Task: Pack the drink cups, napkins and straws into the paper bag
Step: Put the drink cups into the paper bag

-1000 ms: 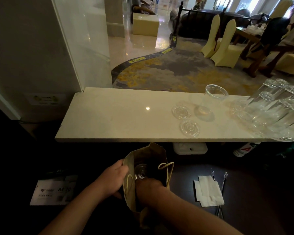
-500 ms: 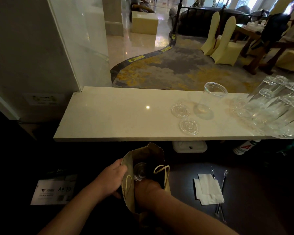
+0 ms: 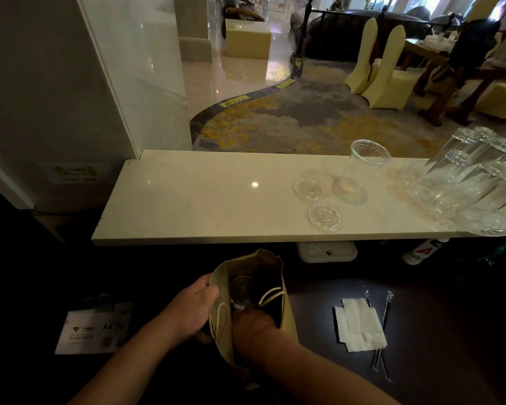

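A brown paper bag (image 3: pixel 288 312) stands open on the dark lower counter. My left hand (image 3: pixel 197 308) grips its left rim. My right hand (image 3: pixel 253 324) reaches into the bag's mouth, holding a clear lidded drink cup (image 3: pixel 240 292) inside it. A second clear cup (image 3: pixel 360 171) stands without a lid on the pale marble ledge (image 3: pixel 187 206), with two clear lids (image 3: pixel 310 190) (image 3: pixel 324 216) beside it. White napkins (image 3: pixel 361 324) lie to the bag's right, over two wrapped straws (image 3: pixel 384 323).
Several upturned glass tumblers (image 3: pixel 473 182) crowd the ledge's right end. A white box (image 3: pixel 327 252) and a bottle (image 3: pixel 421 251) sit under the ledge. An A4 paper pack (image 3: pixel 95 327) lies at the left. Beyond the ledge is a carpeted hall with chairs.
My right hand has sunk a little deeper into the bag with the cup. The left hand keeps its hold on the rim.
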`<state>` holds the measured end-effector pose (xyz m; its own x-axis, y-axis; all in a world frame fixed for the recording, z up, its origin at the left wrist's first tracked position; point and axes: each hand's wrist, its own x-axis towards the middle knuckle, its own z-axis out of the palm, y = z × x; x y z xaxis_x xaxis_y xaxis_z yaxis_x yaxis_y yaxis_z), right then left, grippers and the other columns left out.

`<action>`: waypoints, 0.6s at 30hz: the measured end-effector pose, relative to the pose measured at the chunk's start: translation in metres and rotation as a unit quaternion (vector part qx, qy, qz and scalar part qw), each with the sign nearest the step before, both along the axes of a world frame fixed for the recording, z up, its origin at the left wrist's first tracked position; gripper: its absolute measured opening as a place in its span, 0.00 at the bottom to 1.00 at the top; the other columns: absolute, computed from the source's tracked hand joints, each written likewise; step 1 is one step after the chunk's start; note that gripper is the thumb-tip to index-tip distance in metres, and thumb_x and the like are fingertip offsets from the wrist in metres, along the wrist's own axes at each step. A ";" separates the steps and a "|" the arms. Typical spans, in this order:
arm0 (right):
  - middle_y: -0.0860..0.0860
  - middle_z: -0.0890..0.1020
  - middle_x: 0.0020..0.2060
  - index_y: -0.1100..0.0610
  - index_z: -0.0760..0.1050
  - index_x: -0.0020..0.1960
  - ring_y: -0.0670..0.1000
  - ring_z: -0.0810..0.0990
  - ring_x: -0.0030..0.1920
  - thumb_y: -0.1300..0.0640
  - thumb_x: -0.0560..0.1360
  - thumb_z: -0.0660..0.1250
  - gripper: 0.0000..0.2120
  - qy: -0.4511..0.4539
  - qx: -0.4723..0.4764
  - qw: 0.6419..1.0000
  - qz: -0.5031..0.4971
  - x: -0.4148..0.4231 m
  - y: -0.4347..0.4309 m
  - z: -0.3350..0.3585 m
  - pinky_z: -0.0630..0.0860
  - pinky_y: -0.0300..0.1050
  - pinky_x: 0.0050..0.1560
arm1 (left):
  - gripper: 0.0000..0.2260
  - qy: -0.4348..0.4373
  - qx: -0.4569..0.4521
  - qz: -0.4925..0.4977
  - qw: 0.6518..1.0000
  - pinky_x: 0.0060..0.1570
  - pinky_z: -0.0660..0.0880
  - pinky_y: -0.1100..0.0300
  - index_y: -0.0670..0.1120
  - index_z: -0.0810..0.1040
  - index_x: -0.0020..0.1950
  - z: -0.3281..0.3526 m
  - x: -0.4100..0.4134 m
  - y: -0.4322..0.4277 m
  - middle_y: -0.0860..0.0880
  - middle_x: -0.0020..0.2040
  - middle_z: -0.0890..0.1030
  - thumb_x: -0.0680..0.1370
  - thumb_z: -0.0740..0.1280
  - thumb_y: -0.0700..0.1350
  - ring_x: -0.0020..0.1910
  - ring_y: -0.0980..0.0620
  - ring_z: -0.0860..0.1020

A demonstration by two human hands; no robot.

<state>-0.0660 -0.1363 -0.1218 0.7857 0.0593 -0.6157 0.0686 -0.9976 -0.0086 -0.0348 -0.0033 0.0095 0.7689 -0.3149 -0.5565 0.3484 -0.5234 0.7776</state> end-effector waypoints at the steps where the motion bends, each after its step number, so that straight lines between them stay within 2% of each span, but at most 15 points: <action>1: 0.65 0.71 0.71 0.65 0.67 0.73 0.67 0.72 0.68 0.57 0.84 0.56 0.20 -0.005 -0.001 1.000 0.001 0.000 0.000 -0.001 0.70 0.65 0.67 | 0.11 0.002 0.001 0.000 1.000 0.21 0.73 0.72 0.49 0.79 0.57 0.000 0.000 0.000 0.47 0.41 0.81 0.84 0.57 0.41 0.35 0.54 0.78; 5: 0.65 0.69 0.72 0.65 0.65 0.75 0.67 0.69 0.71 0.56 0.84 0.56 0.21 -0.007 -0.010 1.000 0.013 0.000 -0.001 -0.004 0.66 0.66 0.70 | 0.12 0.006 0.009 -0.007 1.000 0.22 0.74 0.71 0.49 0.79 0.60 0.000 0.000 0.001 0.45 0.46 0.82 0.84 0.57 0.41 0.39 0.52 0.80; 10: 0.64 0.70 0.72 0.63 0.66 0.74 0.66 0.70 0.70 0.55 0.84 0.57 0.21 0.019 -0.014 0.999 0.031 -0.003 -0.002 0.022 0.69 0.65 0.69 | 0.11 0.008 0.015 -0.011 1.000 0.24 0.77 0.68 0.49 0.80 0.57 -0.002 0.001 0.002 0.43 0.48 0.82 0.84 0.58 0.42 0.40 0.50 0.80; 12: 0.62 0.72 0.71 0.61 0.67 0.74 0.65 0.72 0.69 0.56 0.84 0.58 0.20 0.023 -0.007 0.999 0.035 -0.004 -0.004 0.048 0.71 0.64 0.66 | 0.10 0.014 0.020 -0.011 1.000 0.33 0.79 0.60 0.54 0.80 0.55 -0.002 0.003 0.003 0.44 0.47 0.83 0.83 0.59 0.46 0.43 0.49 0.81; 14: 0.60 0.72 0.71 0.59 0.67 0.74 0.64 0.73 0.69 0.56 0.83 0.59 0.20 0.028 0.011 0.999 0.037 -0.002 -0.008 0.081 0.72 0.63 0.66 | 0.10 0.008 0.030 -0.008 0.999 0.42 0.77 0.57 0.57 0.81 0.53 -0.001 0.004 0.003 0.47 0.48 0.84 0.82 0.60 0.48 0.47 0.48 0.82; 16: 0.58 0.75 0.68 0.57 0.71 0.72 0.62 0.74 0.67 0.57 0.82 0.63 0.19 0.041 0.054 0.997 0.027 0.002 -0.013 0.122 0.72 0.62 0.65 | 0.10 0.011 0.033 -0.005 0.999 0.45 0.77 0.56 0.58 0.80 0.57 0.001 0.006 0.002 0.48 0.50 0.85 0.83 0.60 0.48 0.49 0.48 0.83; 18: 0.57 0.79 0.62 0.57 0.75 0.67 0.60 0.78 0.62 0.58 0.80 0.66 0.16 0.017 0.112 0.993 0.015 0.004 -0.017 0.164 0.76 0.58 0.61 | 0.10 0.029 0.024 -0.010 0.999 0.49 0.82 0.51 0.60 0.79 0.60 0.004 0.005 0.001 0.47 0.52 0.86 0.82 0.62 0.50 0.51 0.46 0.85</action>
